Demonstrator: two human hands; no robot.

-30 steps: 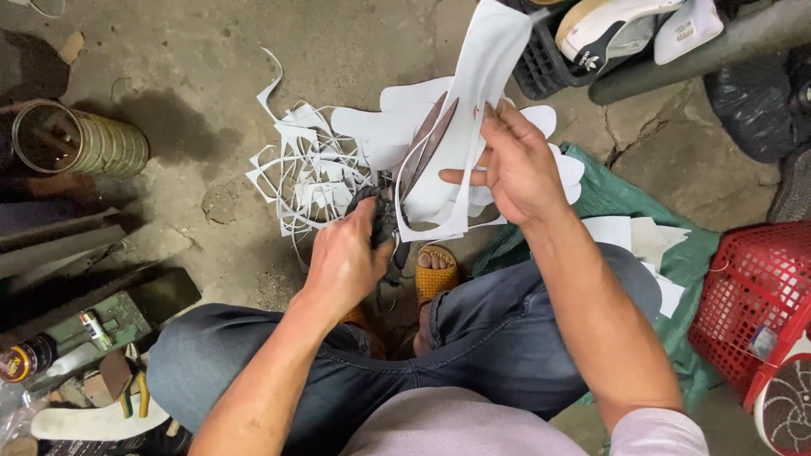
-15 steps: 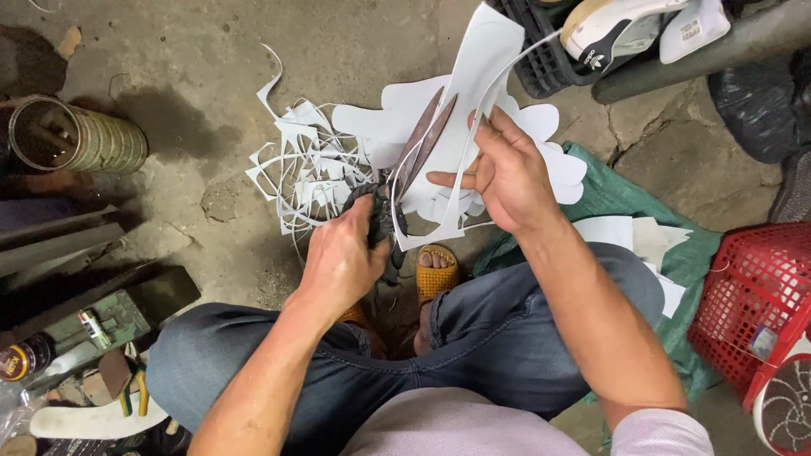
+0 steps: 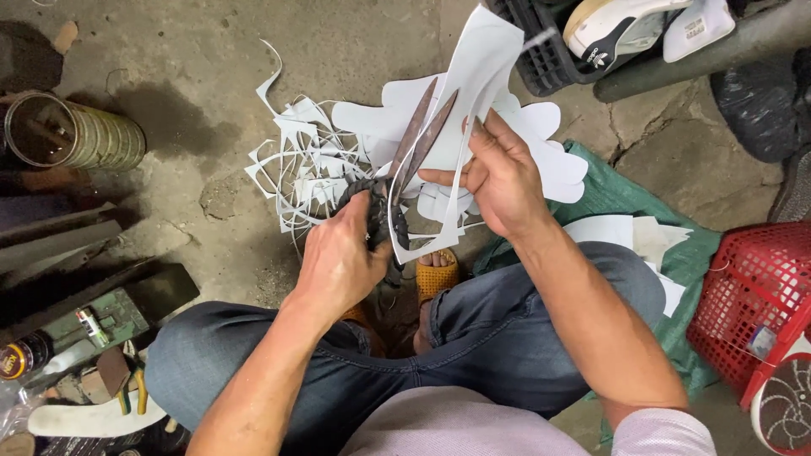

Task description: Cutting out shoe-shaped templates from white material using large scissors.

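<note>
My left hand point(image 3: 340, 262) grips the dark handles of a large pair of scissors point(image 3: 414, 148), whose long blades point up and to the right, slightly apart. My right hand point(image 3: 500, 177) holds a white sheet point(image 3: 481, 59) that the blades cut into. A thin trimmed strip point(image 3: 422, 245) curls down from the sheet toward my knees. Below the hands lie white cut-out shapes point(image 3: 549, 156) and a heap of white offcut strips point(image 3: 304, 165) on the concrete floor. I sit with my jeans-clad legs point(image 3: 473, 338) bent, an orange sandal point(image 3: 436, 274) between them.
A round metal tin point(image 3: 72, 131) lies at the left. Tools and a small bottle point(image 3: 21, 355) sit at the lower left. A red plastic basket point(image 3: 756, 295) stands at the right on a green cloth point(image 3: 608, 190). A black crate with shoes point(image 3: 625, 29) is at the top right.
The scissors' blades have swung up and further into the white sheet. My right hand has turned the sheet a little and the trimmed strip hangs longer.
</note>
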